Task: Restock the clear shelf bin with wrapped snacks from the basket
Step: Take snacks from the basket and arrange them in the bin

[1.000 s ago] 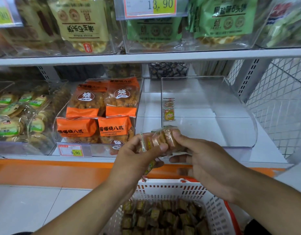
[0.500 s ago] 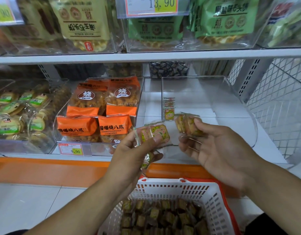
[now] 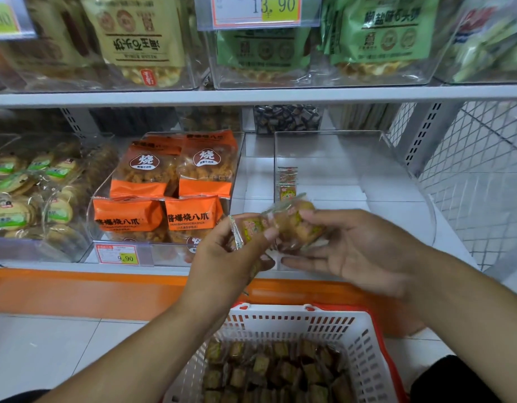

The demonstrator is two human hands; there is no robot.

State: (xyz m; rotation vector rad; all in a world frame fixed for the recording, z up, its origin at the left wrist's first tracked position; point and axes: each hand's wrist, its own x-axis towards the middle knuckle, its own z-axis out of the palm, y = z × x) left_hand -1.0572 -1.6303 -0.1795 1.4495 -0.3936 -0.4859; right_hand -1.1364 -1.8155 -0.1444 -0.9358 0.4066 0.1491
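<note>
The clear shelf bin (image 3: 405, 175) sits on the lower shelf at the right, holding only a few wrapped snacks (image 3: 287, 183) stood against its left wall. Below, a white basket (image 3: 298, 321) with red trim is full of small wrapped snacks (image 3: 274, 370). My left hand (image 3: 236, 257) pinches a wrapped snack (image 3: 250, 229) in front of the bin. My right hand (image 3: 359, 248) holds a couple of wrapped snacks (image 3: 299, 225) at its fingertips, touching those in the left hand.
A clear bin of orange snack bags (image 3: 164, 196) stands left of the target bin, with a 9.90 price tag (image 3: 117, 254). Further left is a bin of round cakes (image 3: 27, 196). An upper shelf (image 3: 251, 96) carries bagged goods. Wire mesh (image 3: 478, 181) closes the right side.
My hands separated half a second ago, each with snacks, and have now come back together in front of the bin. The basket sits slightly lower in view.
</note>
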